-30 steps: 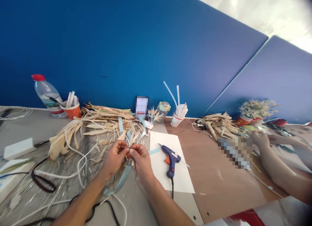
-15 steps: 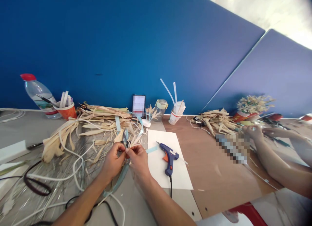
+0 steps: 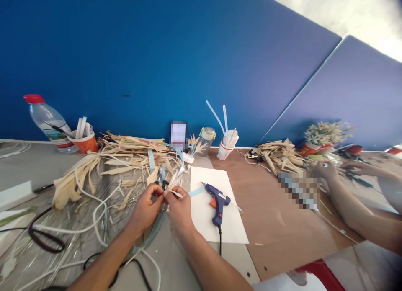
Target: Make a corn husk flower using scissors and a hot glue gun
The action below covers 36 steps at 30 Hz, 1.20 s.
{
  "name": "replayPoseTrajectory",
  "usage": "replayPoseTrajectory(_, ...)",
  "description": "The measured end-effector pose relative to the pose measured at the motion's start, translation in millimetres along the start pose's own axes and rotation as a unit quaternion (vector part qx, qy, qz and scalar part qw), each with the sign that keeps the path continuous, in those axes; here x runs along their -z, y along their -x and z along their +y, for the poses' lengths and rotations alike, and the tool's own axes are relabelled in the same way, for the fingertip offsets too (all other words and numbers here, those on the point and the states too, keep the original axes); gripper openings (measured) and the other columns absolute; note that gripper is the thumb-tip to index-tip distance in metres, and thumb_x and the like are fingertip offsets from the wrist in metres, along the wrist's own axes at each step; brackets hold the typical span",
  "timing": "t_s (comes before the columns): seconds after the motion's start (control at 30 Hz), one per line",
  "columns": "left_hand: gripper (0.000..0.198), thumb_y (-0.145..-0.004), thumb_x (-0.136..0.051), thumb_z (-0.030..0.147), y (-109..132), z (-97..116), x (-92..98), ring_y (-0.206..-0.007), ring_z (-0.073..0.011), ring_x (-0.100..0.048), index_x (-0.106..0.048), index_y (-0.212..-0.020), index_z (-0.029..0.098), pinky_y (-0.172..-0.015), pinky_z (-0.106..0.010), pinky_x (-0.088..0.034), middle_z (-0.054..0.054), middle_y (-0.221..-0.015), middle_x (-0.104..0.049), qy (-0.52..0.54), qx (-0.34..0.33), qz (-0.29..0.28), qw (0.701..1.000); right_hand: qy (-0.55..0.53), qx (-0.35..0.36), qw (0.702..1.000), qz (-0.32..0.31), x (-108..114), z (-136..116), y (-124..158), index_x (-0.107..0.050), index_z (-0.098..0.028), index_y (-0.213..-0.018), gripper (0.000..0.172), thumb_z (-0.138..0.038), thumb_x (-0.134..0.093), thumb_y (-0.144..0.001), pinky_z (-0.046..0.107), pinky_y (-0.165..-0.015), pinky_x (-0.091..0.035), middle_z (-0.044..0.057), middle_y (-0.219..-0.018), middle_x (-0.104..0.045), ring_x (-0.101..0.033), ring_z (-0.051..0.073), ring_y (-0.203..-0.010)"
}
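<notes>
Pinching a thin, pale piece of dried husk between thumb and forefinger, the right hand meets the left hand at the fingertips; the left's fingers are drawn in narrow, though whether they grip the same piece I cannot tell. Just below the hands curves a light-blue ribbon, over a smooth grey tabletop. To the left, a looping white cable crosses clear, crinkled plastic film strewn with husk scraps. Right of the hands, a dark-blue glue gun with an orange trigger lies on a flat white paper sheet, which overlaps the seam where a brown wood-toned tabletop begins. Farther back are a heap of straw-coloured husks, a leaning clear bottle with a red cap, an orange paper cup and a white paper cup with a red band. Behind them rises a broad blue partition, paler toward the right, with a bright whitish area above. At far right, another person's bare forearms reach over the brown surface.
</notes>
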<state>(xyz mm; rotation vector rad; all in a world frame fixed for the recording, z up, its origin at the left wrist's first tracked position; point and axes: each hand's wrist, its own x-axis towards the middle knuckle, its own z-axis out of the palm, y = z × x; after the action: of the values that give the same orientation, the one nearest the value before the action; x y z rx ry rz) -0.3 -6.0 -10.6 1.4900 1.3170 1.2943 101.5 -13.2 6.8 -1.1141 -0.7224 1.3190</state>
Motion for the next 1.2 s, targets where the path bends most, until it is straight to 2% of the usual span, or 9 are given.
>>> replayPoseTrajectory(0.13,0.012,-0.074,-0.061,0.031,-0.3,1.8,-0.9,-0.068,-0.0162,-0.056,-0.057,-0.077,0.020,-0.067,-0.028,-0.046,0.001,-0.070,-0.058,0.028,0.001,-0.010,1.000,0.008,0.015,1.000,0.005,0.8,-1.3,-0.4,-0.057,-0.021,-0.059,0.006,-0.022,-0.062,-0.062,0.023,-0.047,-0.036,-0.005,-0.050,-0.052,-0.045,0.012,-0.049)
replayPoseTrajectory(0.3,0.018,-0.071,-0.064,0.034,-2.9,3.9,0.0,-0.063,-0.0146,-0.057,-0.056,-0.076,0.019,-0.062,-0.027,-0.047,0.002,-0.068,-0.059,0.100,0.038,-0.008,0.994,-0.028,0.017,0.999,-0.021,-0.2,-0.9,-0.8,-0.059,-0.021,-0.063,0.002,-0.020,-0.061,-0.062,0.024,-0.055,-0.040,-0.005,-0.055,-0.056,-0.049,0.012,-0.052)
replayPoseTrajectory(0.57,0.026,-0.066,-0.071,0.033,-7.2,1.3,4.0,-0.062,-0.0136,-0.059,-0.058,-0.082,0.017,-0.061,-0.027,-0.048,0.002,-0.069,-0.062,0.208,0.106,-0.002,0.972,-0.097,0.009,0.994,-0.049,-2.5,-1.0,1.7,-0.061,-0.019,-0.071,0.010,-0.021,-0.065,-0.062,0.025,-0.062,-0.045,-0.003,-0.065,-0.060,-0.052,0.011,-0.057)
replayPoseTrajectory(0.7,0.029,-0.065,-0.072,0.033,-6.7,-0.7,3.4,-0.062,-0.0141,-0.060,-0.062,-0.086,0.016,-0.063,-0.028,-0.048,0.001,-0.069,-0.065,0.213,0.113,-0.005,0.970,-0.103,0.008,0.994,-0.044,-1.9,3.1,-0.2,-0.059,-0.019,-0.072,0.013,-0.020,-0.066,-0.062,0.024,-0.060,-0.045,-0.004,-0.065,-0.060,-0.054,0.011,-0.057)
replayPoseTrajectory(0.93,0.032,-0.064,-0.074,0.033,-8.2,-12.2,3.7,-0.072,-0.0178,-0.064,-0.068,-0.090,0.016,-0.072,-0.031,-0.049,-0.004,-0.084,-0.072,0.213,0.130,-0.004,0.968,-0.098,-0.013,0.995,-0.013,6.3,4.7,-8.6,-0.058,-0.018,-0.080,0.017,-0.022,-0.066,-0.066,0.025,-0.056,-0.046,-0.005,-0.059,-0.058,-0.054,0.010,-0.050)
replayPoseTrajectory(1.07,0.030,-0.062,-0.074,0.033,-10.6,-12.8,4.2,-0.074,-0.0179,-0.064,-0.070,-0.087,0.016,-0.075,-0.031,-0.049,-0.004,-0.083,-0.071,0.208,0.118,0.034,0.970,-0.120,0.000,0.993,0.007,15.2,-6.4,-14.5,-0.057,-0.019,-0.085,0.025,-0.024,-0.069,-0.063,0.024,-0.055,-0.045,-0.006,-0.066,-0.059,-0.055,0.009,-0.052)
replayPoseTrajectory(1.2,0.029,-0.061,-0.073,0.034,-12.7,-9.8,5.7,-0.073,-0.0166,-0.063,-0.071,-0.085,0.017,-0.074,-0.030,-0.048,-0.004,-0.081,-0.071,0.203,0.116,0.057,0.971,-0.143,0.029,0.989,0.027,25.9,-27.0,-18.4,-0.059,-0.019,-0.084,0.026,-0.015,-0.066,-0.059,0.024,-0.058,-0.045,-0.005,-0.071,-0.060,-0.056,0.009,-0.055)
